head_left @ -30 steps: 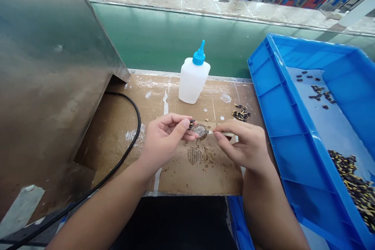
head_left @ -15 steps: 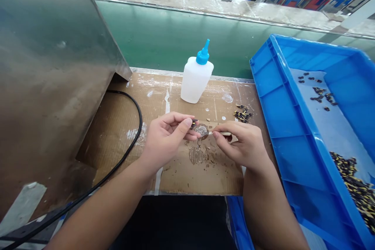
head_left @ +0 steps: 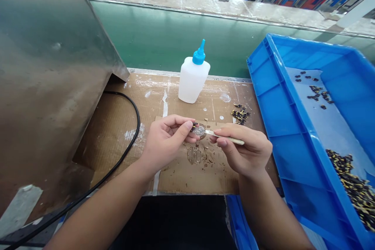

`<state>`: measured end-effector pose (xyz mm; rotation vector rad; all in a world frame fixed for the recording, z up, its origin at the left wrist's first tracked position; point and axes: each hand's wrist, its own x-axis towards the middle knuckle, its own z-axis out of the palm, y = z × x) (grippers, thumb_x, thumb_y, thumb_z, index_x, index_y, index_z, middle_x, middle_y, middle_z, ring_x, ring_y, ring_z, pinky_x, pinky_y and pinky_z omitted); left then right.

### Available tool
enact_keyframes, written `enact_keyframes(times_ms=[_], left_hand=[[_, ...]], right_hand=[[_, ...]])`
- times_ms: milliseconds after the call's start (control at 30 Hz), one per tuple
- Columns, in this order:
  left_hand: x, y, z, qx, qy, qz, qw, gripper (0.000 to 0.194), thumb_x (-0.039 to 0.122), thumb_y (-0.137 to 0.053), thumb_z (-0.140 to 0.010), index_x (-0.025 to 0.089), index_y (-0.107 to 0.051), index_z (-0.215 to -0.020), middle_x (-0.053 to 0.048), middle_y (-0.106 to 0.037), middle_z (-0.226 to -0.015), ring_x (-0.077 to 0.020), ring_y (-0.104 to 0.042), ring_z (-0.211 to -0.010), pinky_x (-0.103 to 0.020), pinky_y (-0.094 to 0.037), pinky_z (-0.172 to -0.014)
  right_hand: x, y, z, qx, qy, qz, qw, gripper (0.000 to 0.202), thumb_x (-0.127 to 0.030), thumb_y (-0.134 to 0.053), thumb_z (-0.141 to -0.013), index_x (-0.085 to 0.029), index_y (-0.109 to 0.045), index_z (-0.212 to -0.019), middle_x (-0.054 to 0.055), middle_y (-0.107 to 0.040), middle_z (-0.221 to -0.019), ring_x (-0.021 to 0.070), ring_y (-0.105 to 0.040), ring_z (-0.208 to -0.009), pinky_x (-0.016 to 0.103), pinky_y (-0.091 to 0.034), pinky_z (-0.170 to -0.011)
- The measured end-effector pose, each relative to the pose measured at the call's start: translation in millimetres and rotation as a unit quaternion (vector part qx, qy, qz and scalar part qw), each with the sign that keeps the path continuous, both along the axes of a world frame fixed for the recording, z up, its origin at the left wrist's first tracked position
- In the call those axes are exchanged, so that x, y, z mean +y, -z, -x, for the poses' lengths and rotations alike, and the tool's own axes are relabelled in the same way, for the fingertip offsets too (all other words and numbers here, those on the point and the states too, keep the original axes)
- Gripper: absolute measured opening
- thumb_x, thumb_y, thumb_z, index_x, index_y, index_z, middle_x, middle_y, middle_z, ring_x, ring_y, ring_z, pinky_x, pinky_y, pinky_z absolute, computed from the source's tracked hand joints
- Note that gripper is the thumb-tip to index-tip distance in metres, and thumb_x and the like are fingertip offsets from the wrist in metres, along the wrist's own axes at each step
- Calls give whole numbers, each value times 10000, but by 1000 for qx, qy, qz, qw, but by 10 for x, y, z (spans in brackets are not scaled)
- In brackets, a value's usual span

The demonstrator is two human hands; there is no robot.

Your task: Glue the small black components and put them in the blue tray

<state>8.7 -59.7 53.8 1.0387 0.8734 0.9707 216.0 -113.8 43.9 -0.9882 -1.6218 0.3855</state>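
Between thumb and fingers, my left hand (head_left: 168,138) pinches a small black-and-yellow piece (head_left: 193,125), partly hidden by the fingertips. My right hand (head_left: 244,146) grips a thin, pale-handled tool (head_left: 231,139), whose narrow tip points left towards that piece. I cannot tell whether the tip touches it. Under the fingertips lies a round, shiny clear patch (head_left: 200,131) on a cardboard sheet (head_left: 175,179). A ridged, wet-looking mark (head_left: 195,155) is nearer to me. Beyond the hands stands a white squeeze bottle (head_left: 193,80) with a blue nozzle.
A small pile of black-and-yellow pieces (head_left: 241,115) lies right of the bottle. The big blue bin (head_left: 288,136) on the right holds many more pieces (head_left: 350,187). A metal housing (head_left: 55,70) and a black cable (head_left: 137,121) border the left; a green belt (head_left: 164,39) runs behind.
My right hand has shifted slightly right and down, and the tool's handle has turned, showing more of its length. The left hand keeps its pinch. The whole view has shifted slightly.
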Motion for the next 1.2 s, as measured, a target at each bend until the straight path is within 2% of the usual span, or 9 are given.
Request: enact_keyframes(times_ms=[200,533,733,900,1033,1067,1133,1200], left_hand=[[-5,-6,-3,3,7,-1,1000,234,360,-833,-939,134,-797,-983,-74,-828,-817,-190,-825,-736,-231,-709,-713],[-10,13,7,3,13,-5,1000,227,361,-818,-953,139,-792,-992,-70,-830,-837,-178,-825,-750,-213,-699,-716],[-14,-11,-2,20,4,-2,1000,277,407,-834,-929,138,-787,-979,-83,-826,-837,-207,-823,-741,-269,-714,-710],[-6,-4,6,25,8,-2,1000,312,442,-831,-927,140,-786,-991,-98,-831,-877,-214,-822,-745,-290,-718,-718],[2,9,18,16,8,2,1000,292,429,-810,-949,145,-783,-1010,-112,-841,-998,-188,-820,-748,-258,-708,-716],[6,10,20,11,6,4,1000,289,426,-808,-952,145,-779,-1011,-111,-840,-1006,-184,-819,-746,-254,-707,-714],[17,10,24,0,0,9,1000,284,419,-809,-952,144,-773,-1011,-104,-838,-995,-179,-815,-737,-250,-703,-706],[31,8,29,-15,-8,10,1000,275,407,-815,-949,143,-771,-1014,-96,-835,-988,-170,-811,-731,-239,-697,-695]], right_hand=[[16,-8,-5,-18,13,-3,1000,298,-77,-802,-913,-266,-814,-1143,9,-843,-999,184,-801,-839,313,-645,-743],[15,-15,-5,-22,4,4,1000,300,-71,-797,-912,-264,-814,-1141,7,-842,-993,182,-802,-820,305,-648,-737],[12,-30,-3,-30,2,6,1000,315,-89,-809,-912,-282,-810,-1161,11,-846,-1018,189,-805,-830,322,-655,-730],[1,-37,1,-31,10,6,999,243,-121,-784,-937,-271,-812,-1126,29,-842,-975,204,-797,-793,345,-652,-701],[6,-30,-90,-13,68,-1,998,88,-204,-762,-964,-260,-814,-1006,25,-800,-829,188,-733,-674,326,-584,-595],[17,-28,-136,-11,99,13,995,60,-239,-754,-977,-255,-811,-964,22,-779,-788,180,-707,-647,318,-560,-575],[53,-20,-249,-26,163,64,984,133,-308,-736,-1002,-240,-801,-907,15,-738,-729,168,-671,-621,301,-524,-555],[100,-8,-363,-78,182,121,973,175,-344,-728,-1012,-225,-800,-905,15,-744,-745,164,-678,-638,288,-519,-570]])
